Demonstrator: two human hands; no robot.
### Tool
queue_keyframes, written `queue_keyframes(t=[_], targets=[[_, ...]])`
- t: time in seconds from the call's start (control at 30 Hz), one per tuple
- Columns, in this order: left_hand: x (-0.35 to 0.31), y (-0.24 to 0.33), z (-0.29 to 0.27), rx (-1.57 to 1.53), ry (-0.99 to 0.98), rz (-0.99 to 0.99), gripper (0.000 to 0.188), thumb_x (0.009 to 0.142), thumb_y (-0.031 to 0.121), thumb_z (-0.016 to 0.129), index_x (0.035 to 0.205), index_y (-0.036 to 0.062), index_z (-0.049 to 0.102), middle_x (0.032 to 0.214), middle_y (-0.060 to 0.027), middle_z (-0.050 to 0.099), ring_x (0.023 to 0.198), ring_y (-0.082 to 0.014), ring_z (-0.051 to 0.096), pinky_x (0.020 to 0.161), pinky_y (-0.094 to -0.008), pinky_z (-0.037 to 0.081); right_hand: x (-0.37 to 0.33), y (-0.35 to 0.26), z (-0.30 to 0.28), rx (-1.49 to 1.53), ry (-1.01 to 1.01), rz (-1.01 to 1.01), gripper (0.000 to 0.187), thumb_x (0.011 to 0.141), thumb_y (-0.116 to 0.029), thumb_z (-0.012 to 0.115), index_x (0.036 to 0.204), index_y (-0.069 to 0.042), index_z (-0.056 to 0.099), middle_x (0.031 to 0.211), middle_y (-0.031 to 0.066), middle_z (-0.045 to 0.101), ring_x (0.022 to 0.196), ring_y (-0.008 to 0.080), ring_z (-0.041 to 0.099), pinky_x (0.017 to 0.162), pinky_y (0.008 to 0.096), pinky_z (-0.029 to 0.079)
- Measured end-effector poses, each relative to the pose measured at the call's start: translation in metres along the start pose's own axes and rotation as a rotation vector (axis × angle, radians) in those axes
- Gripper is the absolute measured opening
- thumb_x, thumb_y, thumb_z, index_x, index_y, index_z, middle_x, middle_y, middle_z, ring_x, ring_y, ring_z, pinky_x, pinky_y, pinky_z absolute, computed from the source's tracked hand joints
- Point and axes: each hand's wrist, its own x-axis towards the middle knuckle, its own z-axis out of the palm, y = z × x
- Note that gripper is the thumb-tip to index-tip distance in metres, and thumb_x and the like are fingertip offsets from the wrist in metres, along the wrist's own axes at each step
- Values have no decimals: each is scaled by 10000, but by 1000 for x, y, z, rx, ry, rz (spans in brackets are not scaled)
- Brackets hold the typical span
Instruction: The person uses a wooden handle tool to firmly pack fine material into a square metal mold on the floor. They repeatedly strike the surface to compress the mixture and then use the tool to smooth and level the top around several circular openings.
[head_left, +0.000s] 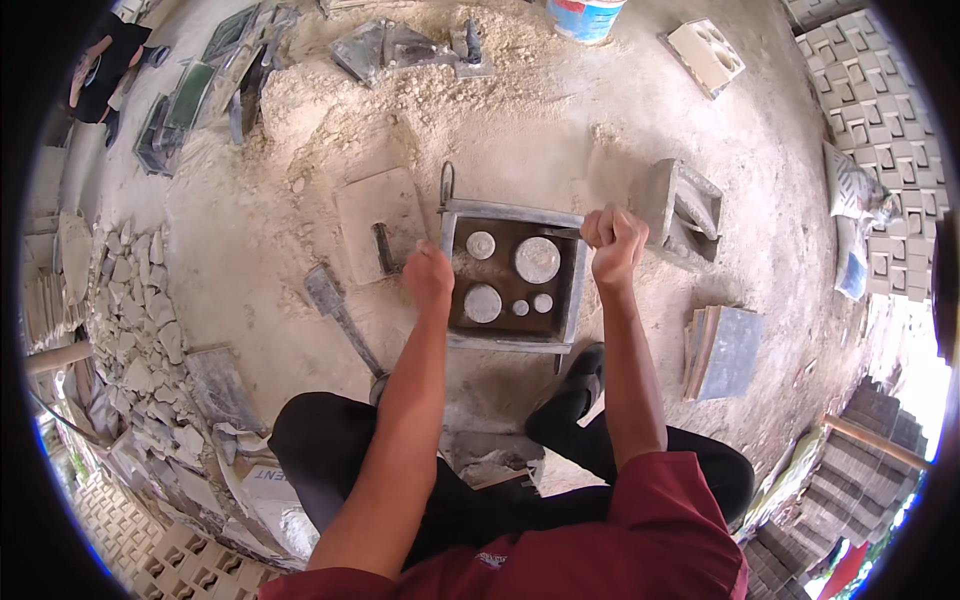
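A rectangular grey mould box [513,346] lies on the ground between my feet. Round plugs of different sizes, among them a large one [537,259], stand on its brown floor. At the box's left wall, my left hand [428,272] is closed in a fist; what it grips is hidden. My right hand [613,240] is also closed, at the upper right corner, where a thin bar seems to run into the fist; its grip cannot be made out. A metal loop [447,182] sticks up at the far left corner.
Left of the box lie a flat plate with a handle [385,215] and a small shovel [338,312]. A block mould [685,212] and stacked boards [727,352] stand to the right. Sandy material [330,120] spreads beyond; rubble [140,310] is heaped left. A person [105,65] is far left.
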Motion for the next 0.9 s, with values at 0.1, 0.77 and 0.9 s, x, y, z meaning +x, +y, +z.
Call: queue_keyframes(t=[0.1, 0.77, 0.9], targets=[[7, -11, 1, 5, 18, -5, 575, 935, 340, 298, 842, -123, 627, 879, -339, 604, 886, -484, 582, 824, -530, 443, 7, -13, 6, 105, 91, -86, 294, 799, -107, 299, 512, -81, 245, 483, -21, 205, 418, 77, 233, 381, 259, 159], [7, -1, 3, 2, -13, -30, 564, 924, 350, 328, 886, -132, 618, 918, -346, 596, 937, -492, 561, 846, -531, 420, 7, 8, 26, -443, 89, -512, 318, 812, -106, 342, 507, -69, 261, 462, -4, 272, 405, 81, 244, 378, 277, 178], [11, -12, 0, 28, -13, -39, 562, 921, 354, 337, 883, -133, 616, 933, -346, 593, 942, -490, 562, 850, -530, 421, 10, 1, 27, 183, 105, -82, 364, 857, -206, 345, 534, -65, 255, 481, -1, 268, 423, 83, 301, 381, 275, 197]])
